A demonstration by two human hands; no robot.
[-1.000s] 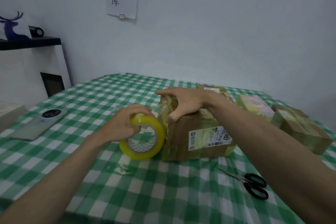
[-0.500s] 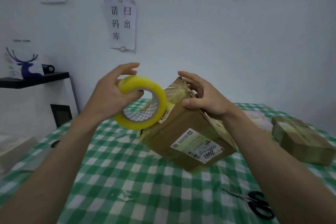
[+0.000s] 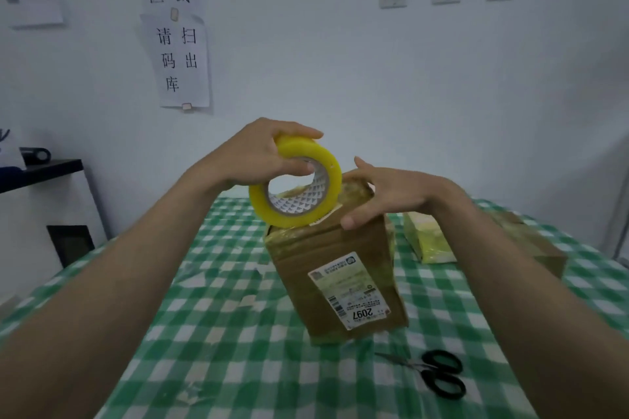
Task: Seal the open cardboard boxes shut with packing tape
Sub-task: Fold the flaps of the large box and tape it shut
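Scissors [image 3: 439, 372] lay nearest on the checked table [image 3: 211, 333]. Behind them the cardboard box [image 3: 337, 269] stood on end, long axis upright. Right hand [image 3: 391, 194] gripped its top; left hand [image 3: 258, 156] held the tape roll [image 3: 295, 184] against the top's left edge.

Both forearms are bare from the frame's lower edge to the wrists, with no sleeve, watch, ring or glove showing on the left hand [image 3: 252, 156] or the right hand [image 3: 391, 194], and the fingernails are short and unpainted.
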